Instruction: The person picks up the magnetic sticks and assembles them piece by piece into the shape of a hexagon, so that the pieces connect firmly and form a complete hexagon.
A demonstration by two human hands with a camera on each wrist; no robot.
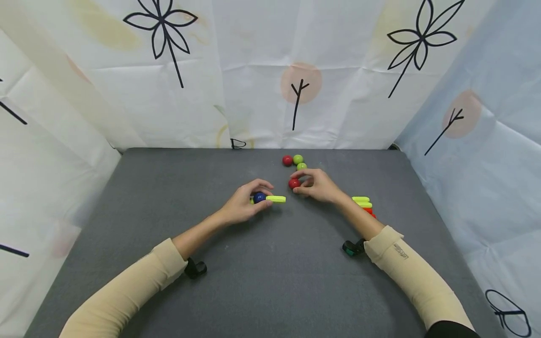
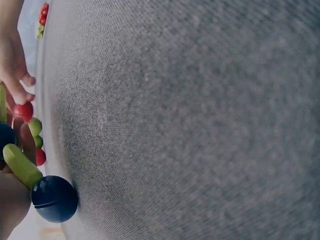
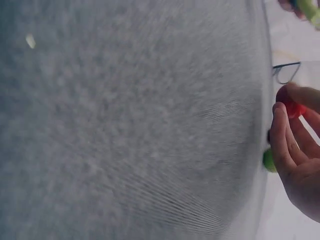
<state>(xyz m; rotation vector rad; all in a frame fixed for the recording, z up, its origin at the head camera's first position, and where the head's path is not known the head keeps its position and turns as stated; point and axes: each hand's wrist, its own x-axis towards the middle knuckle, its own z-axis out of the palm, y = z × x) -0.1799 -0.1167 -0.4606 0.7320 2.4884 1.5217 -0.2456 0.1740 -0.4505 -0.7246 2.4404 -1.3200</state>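
My left hand (image 1: 241, 206) grips a toy piece made of blue balls (image 1: 259, 198) and yellow-green rods (image 1: 276, 199). In the left wrist view a blue ball (image 2: 55, 199) with a slit sits at the end of one rod (image 2: 21, 164), and a second blue ball is partly cut off by the frame edge. Between thumb and fingers my right hand (image 1: 319, 186) pinches a red ball (image 1: 294, 183), held to the right of the rod's free end and apart from it. Fingers cover part of both held things.
Beyond my right hand lie another red ball (image 1: 287, 160) and two green balls (image 1: 297, 159). Yellow-green rods (image 1: 361, 202) and red rods (image 1: 368, 211) lie beside my right forearm. The grey table (image 1: 270, 281) ends at a patterned cloth (image 1: 253, 103) behind.
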